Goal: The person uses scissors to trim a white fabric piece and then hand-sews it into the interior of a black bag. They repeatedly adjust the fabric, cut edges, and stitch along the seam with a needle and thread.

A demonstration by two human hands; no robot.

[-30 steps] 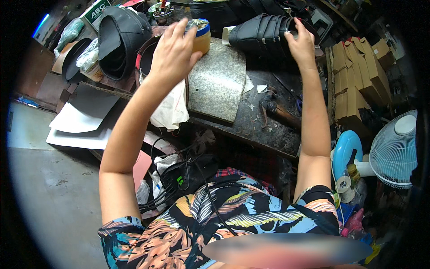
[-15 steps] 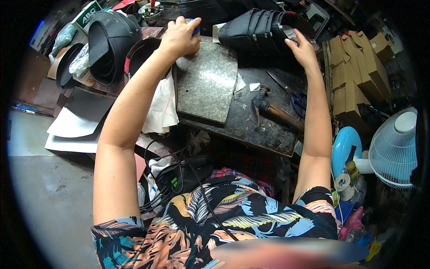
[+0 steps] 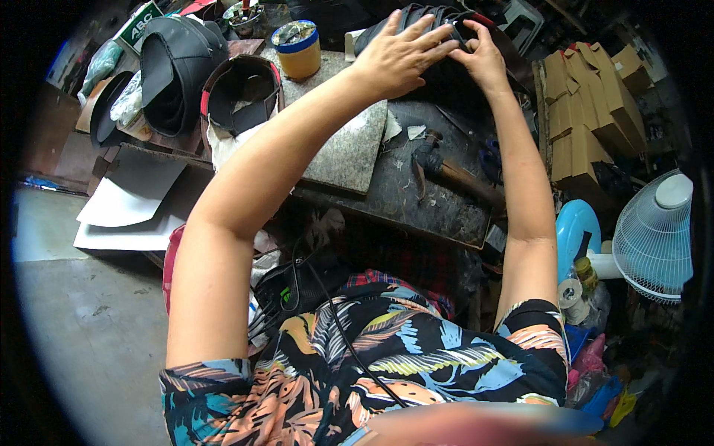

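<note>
A black ribbed padded cover (image 3: 454, 74) lies at the far edge of the dark workbench (image 3: 439, 208). My left hand (image 3: 401, 53) rests flat on its top with the fingers spread. My right hand (image 3: 483, 61) pinches the cover's upper edge just to the right, and the fingertips of both hands nearly touch. A yellow can with a blue lid (image 3: 297, 50) stands apart on the grey stone slab (image 3: 349, 152), to the left of my left hand.
A hammer (image 3: 446, 177) lies on the bench below my right forearm. Black seat shells (image 3: 175, 70) and a red-rimmed black piece (image 3: 242, 93) sit at left. Cardboard boxes (image 3: 587, 104) and a white fan (image 3: 654, 238) stand at right. White sheets (image 3: 130, 212) lie lower left.
My left hand left the yellow can, which now stands on the slab, and moved right onto the black cover. My right hand stayed on the cover.
</note>
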